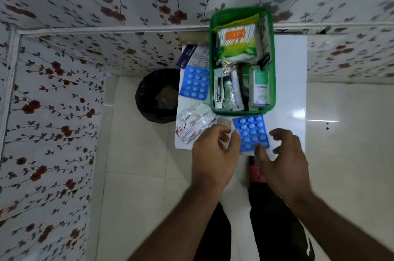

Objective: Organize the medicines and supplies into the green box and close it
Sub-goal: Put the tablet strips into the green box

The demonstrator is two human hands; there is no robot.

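Note:
The green box [271,51] stands open on a small white table [290,81], holding a cotton-swab pack [235,43], tubes [228,92] and a small carton [261,90]. A blue pill strip [251,131] lies just in front of the box. My left hand [215,154] hovers at its left edge and my right hand [283,158] at its right edge, fingers spread, gripping nothing. A second blue strip [195,83], silver strips [196,122] and a leaflet [195,55] lie left of the box. A small beige roll [223,121] sits by my left fingers.
A black waste bin [157,95] stands on the tiled floor left of the table. Flowered walls close in behind and to the left. A cardboard tube [193,38] lies at the table's back edge. My legs are below the table's near edge.

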